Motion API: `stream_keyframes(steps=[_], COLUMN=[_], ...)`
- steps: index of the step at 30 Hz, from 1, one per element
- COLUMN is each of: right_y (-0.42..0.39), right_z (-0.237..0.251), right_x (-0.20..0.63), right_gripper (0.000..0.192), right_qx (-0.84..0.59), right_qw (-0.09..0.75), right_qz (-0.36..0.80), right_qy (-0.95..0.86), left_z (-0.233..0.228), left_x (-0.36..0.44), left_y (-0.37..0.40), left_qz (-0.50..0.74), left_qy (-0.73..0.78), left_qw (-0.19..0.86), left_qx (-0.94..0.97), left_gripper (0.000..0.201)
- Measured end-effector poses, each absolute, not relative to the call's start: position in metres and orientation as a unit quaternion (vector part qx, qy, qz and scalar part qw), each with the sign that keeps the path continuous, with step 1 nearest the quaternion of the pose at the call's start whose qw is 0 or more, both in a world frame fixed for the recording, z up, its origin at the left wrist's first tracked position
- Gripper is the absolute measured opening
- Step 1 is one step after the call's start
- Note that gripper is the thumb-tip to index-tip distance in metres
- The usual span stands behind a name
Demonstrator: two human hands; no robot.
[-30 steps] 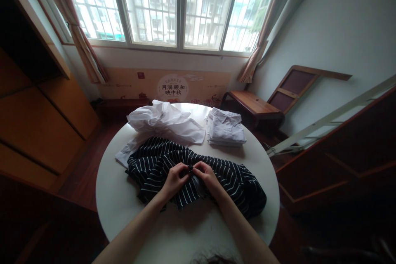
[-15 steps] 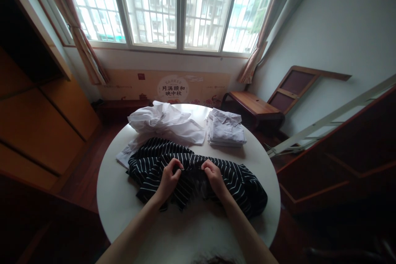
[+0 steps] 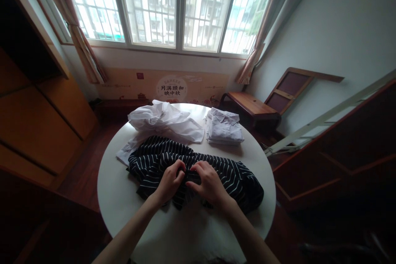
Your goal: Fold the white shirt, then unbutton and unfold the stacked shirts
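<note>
A black garment with thin white stripes (image 3: 230, 173) lies bunched across the front half of the round table. My left hand (image 3: 169, 179) pinches its cloth near the middle, thumb against the curled fingers. Close beside it, my right hand (image 3: 206, 179) is over the same garment with thumb and fingers apart, their tips close to the left hand's pinch. Whether the right fingertips touch the cloth is hard to tell. Behind the striped garment sits a crumpled white garment (image 3: 167, 121), partly covered by it. A stack of folded white shirts (image 3: 224, 126), collar showing on top, stands to the right.
The white round table (image 3: 116, 210) carries all the clothes. Beyond it are a low wooden bench (image 3: 252, 104) and a printed cardboard panel (image 3: 130, 84) under the window. An orange cabinet (image 3: 37, 119) stands left; dark wooden panelling (image 3: 337, 161) leans in at the right.
My right hand has moved left toward my left hand, and its thumb and fingers have parted. My left hand keeps its pinch and has shifted slightly right.
</note>
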State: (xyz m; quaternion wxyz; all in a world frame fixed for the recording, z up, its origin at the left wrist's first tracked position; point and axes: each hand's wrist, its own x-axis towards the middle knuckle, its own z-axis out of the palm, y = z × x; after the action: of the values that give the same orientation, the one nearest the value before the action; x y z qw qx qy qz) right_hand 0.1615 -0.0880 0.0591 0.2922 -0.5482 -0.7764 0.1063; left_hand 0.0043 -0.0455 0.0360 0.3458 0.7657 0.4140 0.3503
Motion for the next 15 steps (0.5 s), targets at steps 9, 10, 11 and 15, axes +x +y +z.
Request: stream_keyframes(steps=[9, 10, 11, 15], right_y=[-0.069, -0.068, -0.067, -0.066], right_z=[0.049, 0.048, 0.047, 0.042], right_x=[0.156, 0.156, 0.155, 0.158], right_gripper=[0.011, 0.008, 0.004, 0.009], right_qx=[-0.555, -0.559, -0.563, -0.587], right_qw=[0.290, 0.274, 0.258, 0.251], right_qz=[0.107, 0.109, 0.110, 0.127], right_qy=[-0.772, -0.775, -0.777, -0.760], left_z=[0.054, 0.055, 0.055, 0.048], left_x=[-0.001, 0.001, 0.004, 0.011], left_y=[-0.046, -0.048, -0.049, -0.053], left_qz=[0.303, 0.296, 0.288, 0.270], left_qy=[0.452, 0.452, 0.451, 0.445], left_qw=[0.182, 0.156, 0.136, 0.113], left_qx=[0.819, 0.827, 0.834, 0.846], left_gripper=[0.022, 0.023, 0.021, 0.007])
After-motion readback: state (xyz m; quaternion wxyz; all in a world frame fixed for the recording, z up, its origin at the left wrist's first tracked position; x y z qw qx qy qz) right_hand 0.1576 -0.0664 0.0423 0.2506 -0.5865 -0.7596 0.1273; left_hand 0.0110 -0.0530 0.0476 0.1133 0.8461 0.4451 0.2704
